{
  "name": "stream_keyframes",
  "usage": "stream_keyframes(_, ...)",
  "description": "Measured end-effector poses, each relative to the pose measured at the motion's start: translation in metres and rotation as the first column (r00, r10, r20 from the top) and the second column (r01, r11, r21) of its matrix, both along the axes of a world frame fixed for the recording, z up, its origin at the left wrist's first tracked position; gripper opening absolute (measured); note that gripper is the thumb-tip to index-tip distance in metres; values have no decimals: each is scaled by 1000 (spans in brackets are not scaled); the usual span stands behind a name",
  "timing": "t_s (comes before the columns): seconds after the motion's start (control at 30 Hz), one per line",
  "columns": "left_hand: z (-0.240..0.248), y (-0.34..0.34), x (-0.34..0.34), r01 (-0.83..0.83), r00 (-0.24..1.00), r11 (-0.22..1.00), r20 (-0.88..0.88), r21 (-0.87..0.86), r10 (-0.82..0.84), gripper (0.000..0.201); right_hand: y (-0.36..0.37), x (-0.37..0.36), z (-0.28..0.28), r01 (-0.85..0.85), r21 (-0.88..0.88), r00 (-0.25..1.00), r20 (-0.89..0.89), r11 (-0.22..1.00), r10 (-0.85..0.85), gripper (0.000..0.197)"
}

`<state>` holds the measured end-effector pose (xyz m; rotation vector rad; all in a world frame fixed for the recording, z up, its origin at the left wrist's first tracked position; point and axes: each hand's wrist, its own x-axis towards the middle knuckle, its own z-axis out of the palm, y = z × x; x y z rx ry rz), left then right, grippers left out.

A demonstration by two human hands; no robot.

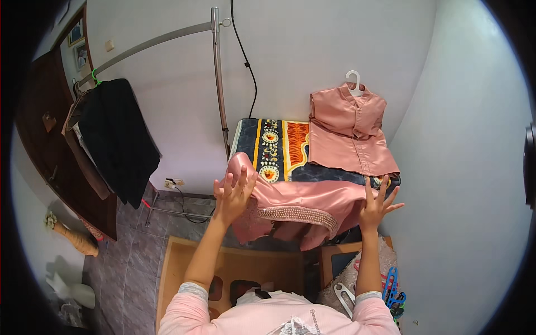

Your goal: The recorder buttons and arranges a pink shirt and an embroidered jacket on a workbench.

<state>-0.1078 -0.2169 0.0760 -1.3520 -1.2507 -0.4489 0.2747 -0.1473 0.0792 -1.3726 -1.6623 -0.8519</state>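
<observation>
pink satin garment (304, 201) spread over the patterned worktop (279, 148)
left hand (233, 192) and right hand (377, 204) lie open, fingers splayed, on its ends; its hem droops, hiding the worktop's front.

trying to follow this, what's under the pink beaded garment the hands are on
The pink beaded garment lies on a patterned cloth of dark blue, orange and yellow covering a table. The table itself is hidden. The left hand and right hand press on the garment.

Pink top, short sleeves with grey-white patterned cuffs. Lace-like trim at chest. Bare forearms, no rings or watch visible.
</observation>
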Motion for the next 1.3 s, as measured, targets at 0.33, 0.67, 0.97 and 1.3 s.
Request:
stream_keyframes(0.33, -12, -62, 32, -35, 989, 995, 139, -90, 48, 41, -39, 32, -15, -80, -128, 995, 55, 989, 88, 46)
stream_keyframes(0.67, -18, -108, 51, -97, 943, 984, 303, -147, 139, 41, -54, 33, -10, -217, -194, 974, 25, 957, 226, 42)
stream_keyframes(0.97, -3, -71, 26, -161, 976, 987, 149, -20, 162, 45, -16, 23, -1, -198, -133, 980, -28, 971, 196, 44)
stream_keyframes(1.3, 25, 31, -10, -121, 978, 992, 178, 45, 111, 45, 55, -7, 32, -81, -55, 995, -58, 995, 77, 48)
